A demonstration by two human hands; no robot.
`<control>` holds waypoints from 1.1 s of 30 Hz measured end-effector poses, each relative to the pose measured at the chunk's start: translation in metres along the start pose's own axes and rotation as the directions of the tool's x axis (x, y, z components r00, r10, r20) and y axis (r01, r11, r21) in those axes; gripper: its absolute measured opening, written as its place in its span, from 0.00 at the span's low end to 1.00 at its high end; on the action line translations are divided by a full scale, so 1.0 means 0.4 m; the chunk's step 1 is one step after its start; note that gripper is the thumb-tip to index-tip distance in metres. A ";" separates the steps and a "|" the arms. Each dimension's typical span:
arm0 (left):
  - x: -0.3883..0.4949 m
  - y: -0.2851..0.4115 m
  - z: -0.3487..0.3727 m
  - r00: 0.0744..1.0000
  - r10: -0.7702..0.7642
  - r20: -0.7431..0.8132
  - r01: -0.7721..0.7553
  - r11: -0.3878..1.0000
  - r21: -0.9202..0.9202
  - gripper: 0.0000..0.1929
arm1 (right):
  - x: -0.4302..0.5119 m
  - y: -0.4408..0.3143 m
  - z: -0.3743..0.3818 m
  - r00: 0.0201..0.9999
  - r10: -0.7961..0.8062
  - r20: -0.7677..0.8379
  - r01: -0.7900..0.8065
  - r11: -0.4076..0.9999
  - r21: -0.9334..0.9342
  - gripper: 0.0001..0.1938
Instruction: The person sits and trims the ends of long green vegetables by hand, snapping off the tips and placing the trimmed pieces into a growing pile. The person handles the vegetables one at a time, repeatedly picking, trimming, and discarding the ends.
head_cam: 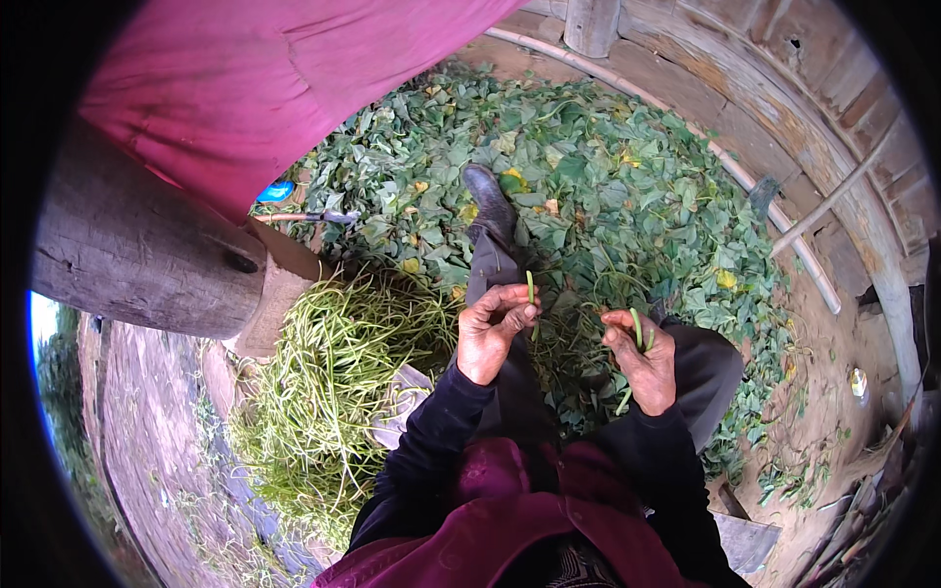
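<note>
My left hand [494, 331] pinches a short green stem [530, 287] between thumb and fingers, the piece standing nearly upright. To its right, my right hand [645, 360] is closed around a few green stem pieces [637, 328], whose ends stick out above and below the fingers. The hands are apart, over my lap. Beyond them a wide layer of loose green leaves [588, 191], some yellowed, covers the ground. At my left side lies a large heap of long, thin pale-green stems [345, 367].
A thick wooden post [147, 235] on a stone base [272, 301] stands at left, under a pink cloth [279, 81]. Bamboo poles [735, 169] run along a plank wall [816, 66]. A stick-like handle [301, 217] and a blue object [276, 192] lie near the post. My boot [489, 195] rests among the leaves.
</note>
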State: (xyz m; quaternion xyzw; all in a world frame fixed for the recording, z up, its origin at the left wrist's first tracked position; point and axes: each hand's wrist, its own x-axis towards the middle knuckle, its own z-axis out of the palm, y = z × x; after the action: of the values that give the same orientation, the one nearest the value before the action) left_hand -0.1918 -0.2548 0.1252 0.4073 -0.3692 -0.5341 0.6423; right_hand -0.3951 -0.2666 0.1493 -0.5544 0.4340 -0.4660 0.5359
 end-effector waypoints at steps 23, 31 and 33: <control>-0.031 0.026 0.055 0.772 0.564 0.294 -0.564 0.394 0.725 0.18 | 0.025 -0.065 0.067 0.980 0.119 0.160 -0.133 0.988 0.083 0.09; -0.036 0.005 0.052 1.000 0.014 -0.018 -0.014 1.000 -0.020 0.11 | 0.017 -0.027 0.040 0.981 0.147 0.126 -0.166 0.973 0.162 0.07; -0.010 0.014 0.006 0.997 -0.012 -0.073 -0.002 0.984 -0.180 0.11 | 0.010 -0.005 0.005 0.976 0.215 0.045 -0.220 0.943 0.251 0.05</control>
State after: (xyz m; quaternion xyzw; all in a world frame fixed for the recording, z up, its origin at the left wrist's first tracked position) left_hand -0.1925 -0.2505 0.1313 0.3681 -0.2945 -0.5514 0.6883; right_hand -0.3926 -0.2701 0.1515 -0.4336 0.4245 -0.4512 0.6543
